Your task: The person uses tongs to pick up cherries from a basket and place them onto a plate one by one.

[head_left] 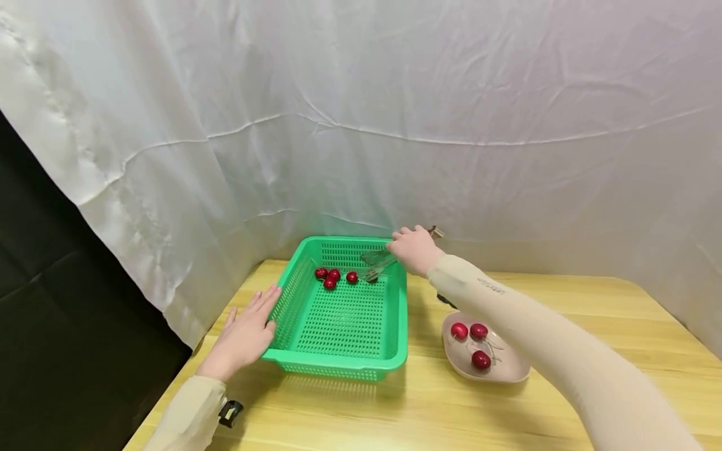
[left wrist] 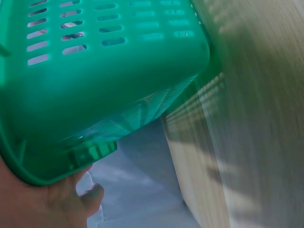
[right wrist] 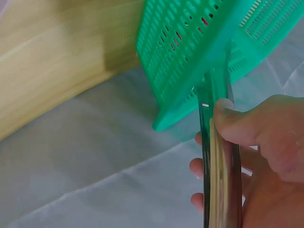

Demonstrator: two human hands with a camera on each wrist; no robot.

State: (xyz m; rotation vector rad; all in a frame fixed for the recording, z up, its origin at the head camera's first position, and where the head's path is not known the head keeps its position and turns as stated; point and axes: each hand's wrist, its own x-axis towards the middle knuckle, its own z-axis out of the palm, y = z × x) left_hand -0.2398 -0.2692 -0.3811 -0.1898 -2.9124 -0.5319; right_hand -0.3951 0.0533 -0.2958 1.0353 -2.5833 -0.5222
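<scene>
The right hand is gripping metal tongs beside a cherry inside the green basket, the left hand is touching the basket's left side, fingers straight, and a gentle, even squeeze is probably serving best.

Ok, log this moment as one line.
left hand: touches basket rim | right hand: grips tongs, tips inside basket | cherries: several in basket, three visible in dish
</scene>
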